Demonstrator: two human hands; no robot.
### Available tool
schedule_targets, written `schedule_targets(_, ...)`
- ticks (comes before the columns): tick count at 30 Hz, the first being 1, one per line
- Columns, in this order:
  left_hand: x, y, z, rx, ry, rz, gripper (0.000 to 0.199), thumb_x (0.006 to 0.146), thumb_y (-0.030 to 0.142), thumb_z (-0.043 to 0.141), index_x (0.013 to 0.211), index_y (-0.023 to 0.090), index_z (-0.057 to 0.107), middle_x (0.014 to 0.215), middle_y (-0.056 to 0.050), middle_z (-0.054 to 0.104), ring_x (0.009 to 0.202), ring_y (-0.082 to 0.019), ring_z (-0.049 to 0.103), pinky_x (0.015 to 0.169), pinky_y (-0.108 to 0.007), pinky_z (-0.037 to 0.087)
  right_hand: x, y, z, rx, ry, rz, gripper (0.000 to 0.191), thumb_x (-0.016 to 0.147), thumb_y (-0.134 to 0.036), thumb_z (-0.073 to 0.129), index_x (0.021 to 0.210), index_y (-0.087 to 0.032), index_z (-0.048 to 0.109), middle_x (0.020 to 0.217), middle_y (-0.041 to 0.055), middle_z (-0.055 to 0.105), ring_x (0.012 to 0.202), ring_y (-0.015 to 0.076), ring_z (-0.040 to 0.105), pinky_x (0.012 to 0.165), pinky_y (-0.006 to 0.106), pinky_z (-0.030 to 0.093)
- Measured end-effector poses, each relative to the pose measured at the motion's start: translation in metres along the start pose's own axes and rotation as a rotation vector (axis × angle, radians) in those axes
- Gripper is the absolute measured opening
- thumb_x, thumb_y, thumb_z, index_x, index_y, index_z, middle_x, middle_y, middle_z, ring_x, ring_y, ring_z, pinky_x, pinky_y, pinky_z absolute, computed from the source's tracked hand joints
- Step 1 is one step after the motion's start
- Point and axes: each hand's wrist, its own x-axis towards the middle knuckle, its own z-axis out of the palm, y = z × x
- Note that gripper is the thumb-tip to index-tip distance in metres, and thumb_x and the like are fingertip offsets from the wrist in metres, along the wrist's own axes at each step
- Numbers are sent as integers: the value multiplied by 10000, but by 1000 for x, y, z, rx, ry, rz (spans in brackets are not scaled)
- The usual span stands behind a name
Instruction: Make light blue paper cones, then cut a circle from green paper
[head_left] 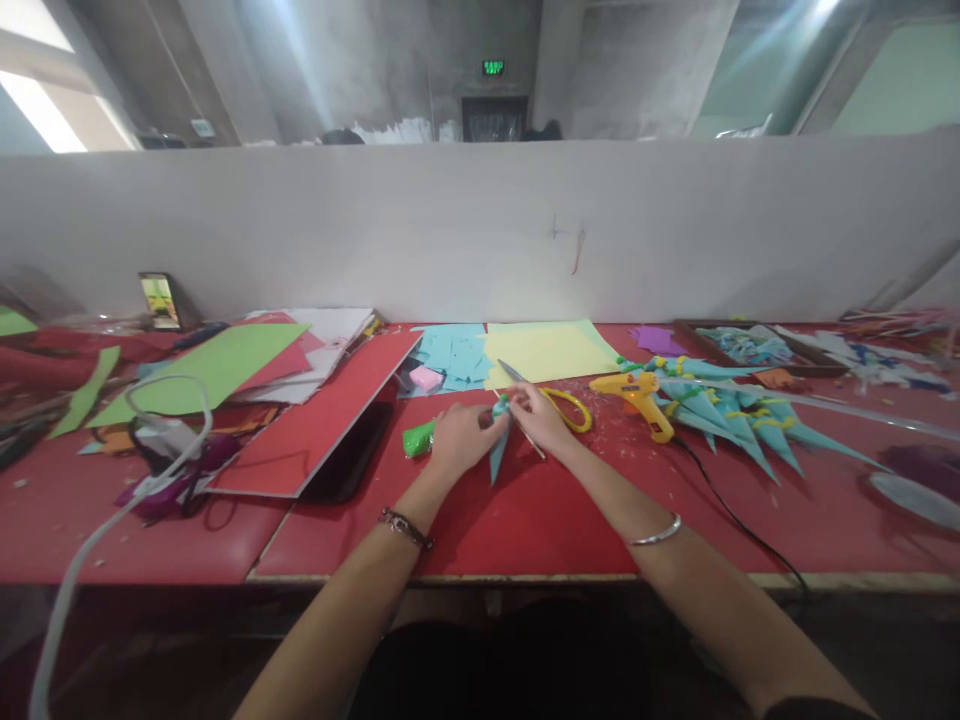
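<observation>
A small blue paper cone [498,455] points down towards me, with a green and white piece at its wide end. My left hand [463,438] pinches the cone's top from the left. At the cone's upper right, my right hand [538,415] has its fingers pressed together by the green piece; what they hold is too small to make out. A green packet [418,440] lies left of my left hand. Yellow-handled scissors [568,410] lie beyond my right hand, and a thin stick [531,440] lies under it.
A yellow glue gun [639,400] and several finished blue cones [727,410] lie right. Blue paper pieces [454,355] and a yellow sheet [555,350] are behind. A red board [322,420] leans over a dark device [352,455] at left. A white cable [90,545] loops at far left.
</observation>
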Motion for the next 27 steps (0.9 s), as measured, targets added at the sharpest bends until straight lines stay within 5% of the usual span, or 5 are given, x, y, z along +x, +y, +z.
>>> schedule_targets(5,2,-32,-15,136,85,103,406,747,497,475,964,181,607,989,-118,615,999,-275,486,812,-374,370,0,8,3,18,-20,-16,222,688,-154,440,886,-197,530,700,-15,546,608,121,544,564,258,450)
schedule_targets(7,1,-48,-17,240,21,45,546,652,524,573,1050,151,548,1134,-164,538,1065,-327,436,835,-434,352,0,6,3,-17,4,-42,210,688,-151,441,868,-195,540,707,-7,552,613,126,546,572,266,454)
schedule_targets(11,2,-65,-16,243,-195,-27,453,615,556,581,813,149,555,956,-141,583,944,-302,498,738,-382,390,-2,-6,1,-101,45,-120,176,713,-178,443,843,-183,562,794,42,590,709,163,568,629,300,470)
schedule_targets(18,6,-44,-16,-37,-127,108,316,681,446,579,818,179,479,725,-26,578,634,-165,529,512,-240,319,-12,-31,-1,-129,-72,-286,142,757,-190,457,804,-189,591,816,45,620,717,164,582,626,289,467)
schedule_targets(27,0,-22,-11,-227,6,399,304,769,355,501,982,163,400,798,-53,608,663,-150,558,560,-224,364,-20,-38,8,-63,-145,-322,113,731,-260,572,798,-191,630,800,46,667,711,166,607,672,295,472)
